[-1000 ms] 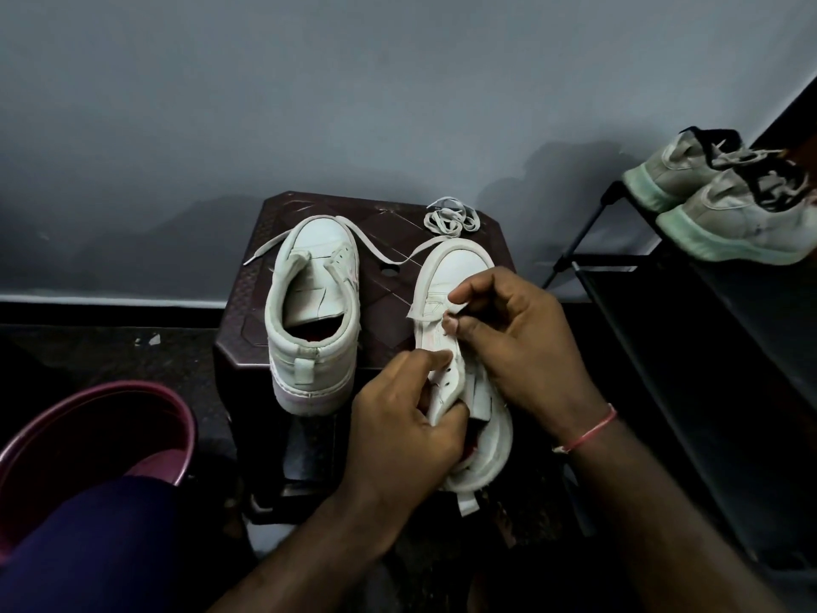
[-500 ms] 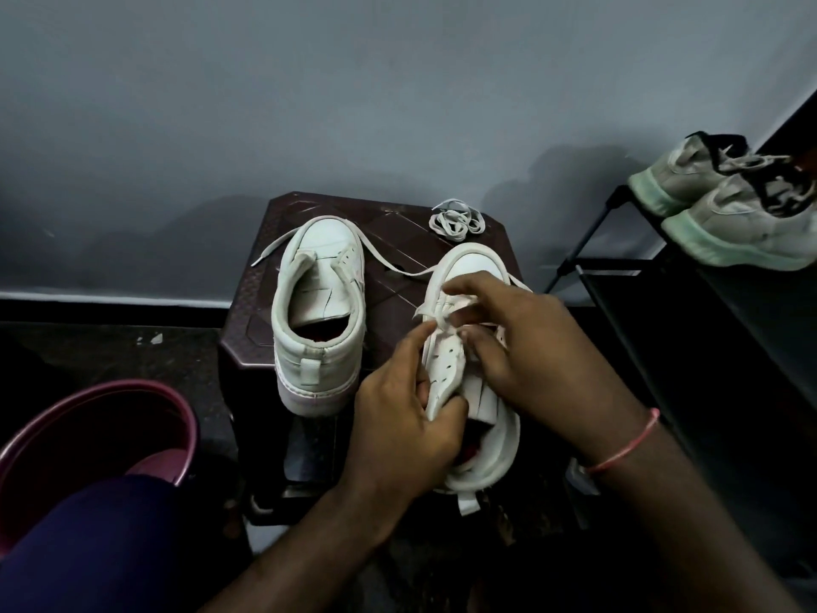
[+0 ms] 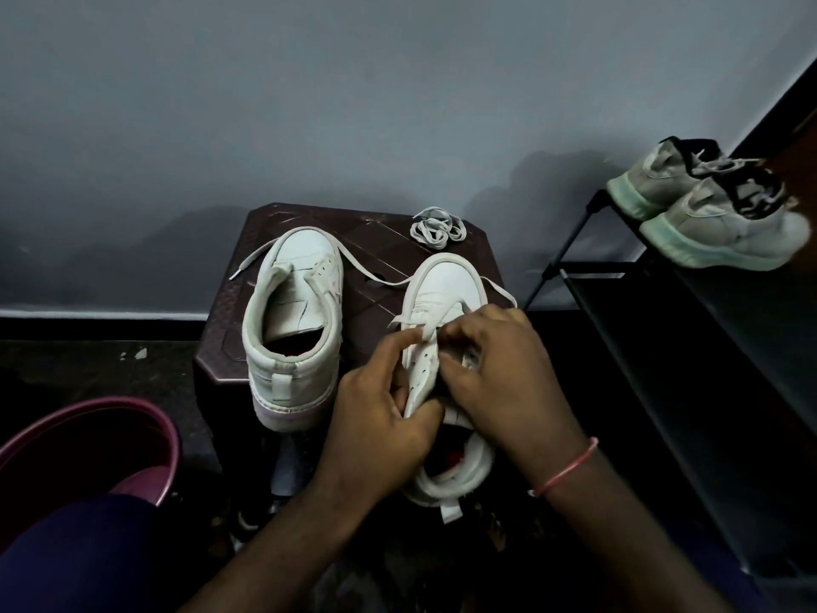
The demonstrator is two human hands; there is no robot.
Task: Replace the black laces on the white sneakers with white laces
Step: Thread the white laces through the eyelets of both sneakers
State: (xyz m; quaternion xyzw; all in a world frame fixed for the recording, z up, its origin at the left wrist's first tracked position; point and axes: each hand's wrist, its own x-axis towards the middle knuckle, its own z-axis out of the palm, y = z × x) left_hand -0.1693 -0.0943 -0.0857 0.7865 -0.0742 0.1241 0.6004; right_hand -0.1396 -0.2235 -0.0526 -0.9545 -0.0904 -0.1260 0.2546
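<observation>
Two white sneakers stand on a dark brown stool [image 3: 309, 214]. The left sneaker [image 3: 294, 320] sits alone, toe away from me, with a white lace [image 3: 367, 274] trailing from it across the stool. The right sneaker [image 3: 446, 285] overhangs the stool's near edge. My left hand [image 3: 380, 418] grips its left eyelet flap and pinches a white lace end at the top. My right hand [image 3: 499, 369] curls over the tongue and pinches near the same lace. A loose coil of white lace [image 3: 437, 227] lies at the stool's far right corner.
A maroon bucket [image 3: 88, 440] stands at the lower left beside my dark-clad knee. A black shoe rack [image 3: 663, 311] fills the right side, with a pair of grey sneakers [image 3: 707, 214] with black laces on its top shelf. A grey wall rises behind the stool.
My right hand has slid nearer along the right sneaker, from the toe end toward the eyelets. My left fingers have come up to pinch the lace end.
</observation>
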